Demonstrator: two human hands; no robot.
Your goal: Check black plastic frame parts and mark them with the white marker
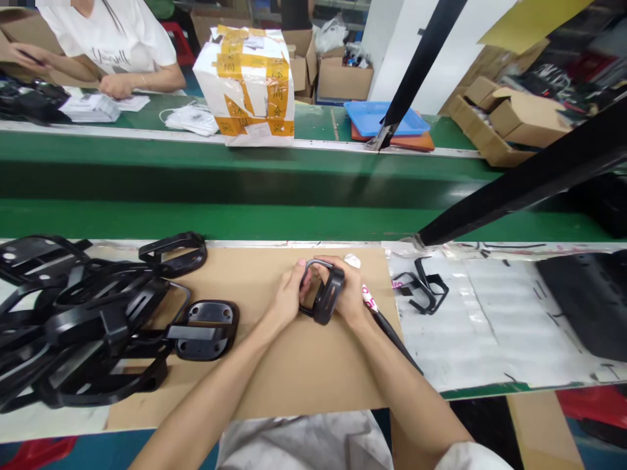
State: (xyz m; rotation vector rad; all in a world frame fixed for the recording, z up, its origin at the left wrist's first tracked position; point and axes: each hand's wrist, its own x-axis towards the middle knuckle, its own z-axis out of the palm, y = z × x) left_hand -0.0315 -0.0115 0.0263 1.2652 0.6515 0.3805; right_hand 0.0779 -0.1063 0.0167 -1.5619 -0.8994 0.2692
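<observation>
A black plastic bracket (327,299) with a looped frame is held up between my two hands, over the sheet of brown cardboard (313,378). My left hand (287,294) grips its left side with the fingers curled round the thin loop. On the right side, my right hand (349,294) is closed on the bracket, and its fingers are partly hidden behind the part. Beside my right wrist lies a long black rod-like thing (392,333) with pink and white tape near its upper end. I cannot tell its kind.
Several black brackets (88,320) are heaped at left, one (206,329) lying apart. Black offcuts (424,287) lie on the white sheet (470,326) at right. Beyond the green conveyor (294,219) stand a taped box (249,85), a blue tray (386,119) and a co-worker (112,46). Dark posts (514,183) slant across.
</observation>
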